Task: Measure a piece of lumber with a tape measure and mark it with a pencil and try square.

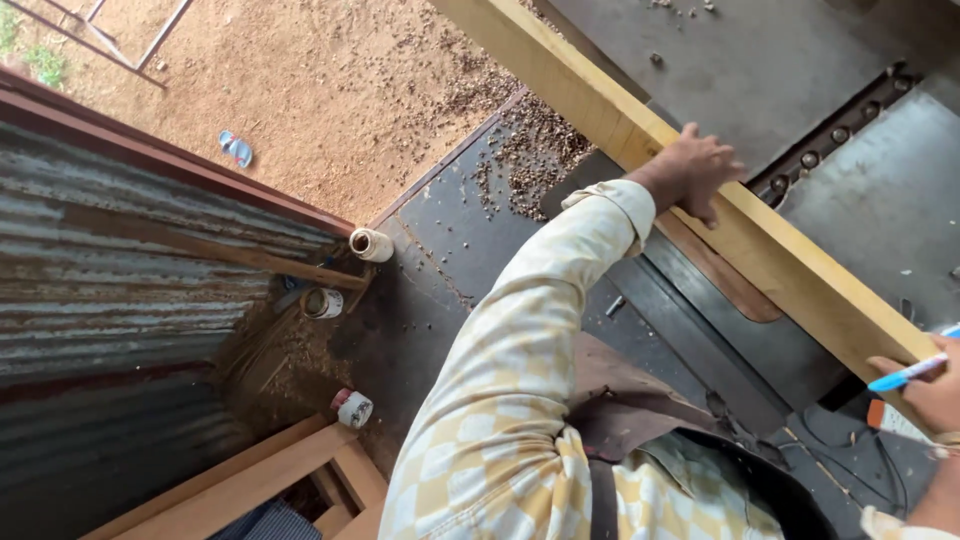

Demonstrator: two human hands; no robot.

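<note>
A long pale wooden beam [800, 275] lies slantwise across a grey metal machine table [880, 215]. My left hand [697, 170], at the end of a yellow checked sleeve, is laid over the beam's top edge about halfway along, fingers curled onto it. At the lower right, my right hand [935, 398] holds a blue pen [905, 375] and rests against the near end of the beam. Its fingers are partly cut off by the frame edge.
Wood chips [530, 150] litter the dark floor plate. A spool of twine [371, 244] and two small tins [322, 302] [353, 408] sit by a rusty corrugated sheet [110, 290]. A wooden frame [270, 475] lies at lower left. A blue sandal [236, 148] rests on sandy ground.
</note>
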